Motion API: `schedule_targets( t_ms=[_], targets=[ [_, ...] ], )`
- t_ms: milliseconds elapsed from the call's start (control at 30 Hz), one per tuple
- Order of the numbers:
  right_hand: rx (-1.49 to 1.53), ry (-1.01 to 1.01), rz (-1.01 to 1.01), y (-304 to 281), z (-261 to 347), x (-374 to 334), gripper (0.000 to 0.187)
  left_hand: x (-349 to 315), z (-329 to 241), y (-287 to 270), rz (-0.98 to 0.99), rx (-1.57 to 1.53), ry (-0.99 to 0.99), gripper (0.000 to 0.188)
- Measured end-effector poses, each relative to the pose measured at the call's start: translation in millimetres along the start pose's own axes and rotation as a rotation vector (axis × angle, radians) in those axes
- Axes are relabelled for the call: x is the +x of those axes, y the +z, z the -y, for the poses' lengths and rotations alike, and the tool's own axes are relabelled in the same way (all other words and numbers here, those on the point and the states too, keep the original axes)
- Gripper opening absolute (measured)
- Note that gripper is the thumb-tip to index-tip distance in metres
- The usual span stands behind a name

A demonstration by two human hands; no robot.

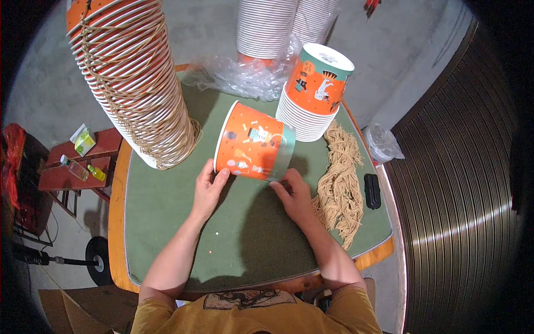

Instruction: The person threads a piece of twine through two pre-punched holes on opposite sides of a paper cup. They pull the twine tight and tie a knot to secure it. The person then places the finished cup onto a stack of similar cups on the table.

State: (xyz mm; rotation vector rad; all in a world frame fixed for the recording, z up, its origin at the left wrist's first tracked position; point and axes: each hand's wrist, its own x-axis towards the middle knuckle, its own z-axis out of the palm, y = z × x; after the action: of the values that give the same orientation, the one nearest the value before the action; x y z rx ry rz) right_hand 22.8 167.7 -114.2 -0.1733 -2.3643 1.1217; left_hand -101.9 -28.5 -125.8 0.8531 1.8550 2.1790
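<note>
Between my hands is a large orange paper bucket (253, 142) with a green band and printed pictures, tipped on its side with its white rim to the left. My left hand (209, 186) grips the rim at its lower edge, thumb on the outer wall. At the green base end, my right hand (292, 195) pinches the bucket from below. To the right stands a stack of upturned buckets (306, 114). A tall leaning stack of buckets (133, 83), wound with brown string, rises at the left. Beige string (340, 183) lies in a loose hank beside my right forearm.
The green-covered table (167, 222) has a wooden edge. Clear plastic wrap (239, 75) and wrapped bucket stacks (264, 28) stand at the back. A black object (372, 191) lies near the right edge. Bottles (75, 168) rest on a red bench at left.
</note>
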Motion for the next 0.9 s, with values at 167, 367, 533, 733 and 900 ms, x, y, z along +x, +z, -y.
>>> schedule_targets(
  t_ms=[167,367,533,733,900],
  targets=[
    [0.062,-0.013,-0.044,-0.6,3.2,-1.2,0.020,0.6,5.0,-5.1,0.018,0.022,0.005,0.023],
    [0.070,-0.019,-0.059,0.8,-1.9,-1.4,0.021,0.1,0.4,-3.4,0.019,0.001,0.002,0.023],
    [0.111,0.062,-0.022,-1.3,4.8,-1.2,0.021,1.1,2.4,-3.4,0.016,-0.014,-0.002,0.024],
    [-0.162,-0.088,-0.003,7.8,-13.8,-0.2,0.026,1.7,-4.3,-0.4,-0.014,0.063,0.004,0.019],
    [-0.066,-0.069,0.008,2.8,-9.2,0.3,0.026,5.4,-1.6,2.6,-0.051,-0.009,0.038,0.014]
  ],
)
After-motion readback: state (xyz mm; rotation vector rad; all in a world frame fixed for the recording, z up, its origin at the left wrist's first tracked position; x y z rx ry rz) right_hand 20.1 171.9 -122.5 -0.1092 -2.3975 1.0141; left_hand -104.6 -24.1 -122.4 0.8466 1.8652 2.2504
